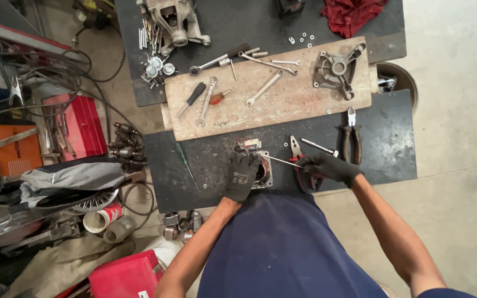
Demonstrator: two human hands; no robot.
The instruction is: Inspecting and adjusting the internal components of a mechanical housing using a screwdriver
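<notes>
Gloved left hand (pixel 242 175) clamps the motor stator (pixel 259 170) at the table (pixel 382 138) front edge, right hand (pixel 327 165) fingers gripping a thin screwdriver (pixel 282 160); a slip could gouge windings.

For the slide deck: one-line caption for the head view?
Gloved left hand steadies a small motor stator on the black workbench while the gloved right hand works a thin screwdriver into it.

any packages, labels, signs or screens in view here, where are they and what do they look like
Label on the left hand's glove: small pale patch on the black back of the glove, over the metal part on the bench.
Can: lying on the floor at left, cylinder, white with a red printed band.
Red case: bottom left on the floor, boxy, a small pale label near its corner.
No signs or screens in view.
</notes>
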